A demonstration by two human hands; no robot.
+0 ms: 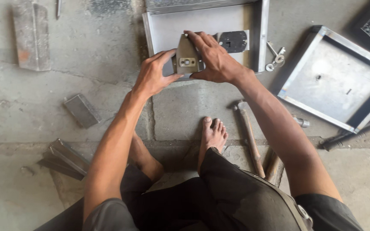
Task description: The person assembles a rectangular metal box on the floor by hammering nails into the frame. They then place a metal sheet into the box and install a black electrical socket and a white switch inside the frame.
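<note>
Both my hands hold a small steel bracket plate (187, 58) with a square hole in a brass-coloured fitting. My left hand (154, 73) grips its left edge with thumb and fingers. My right hand (213, 57) wraps over its top and right side. The plate is held upright over the near rim of a shallow square steel tray (260, 34) lying on the concrete floor. Inside the tray lies a dark round disc (233, 40) on a pale strip.
A second steel tray (294, 77) lies tilted at the right. Keys (276, 57) sit between the trays. A hammer (249, 137) lies by my bare foot (213, 134). Steel offcuts rest at the left: a block (82, 110), angle pieces (65, 157) and a channel (31, 36).
</note>
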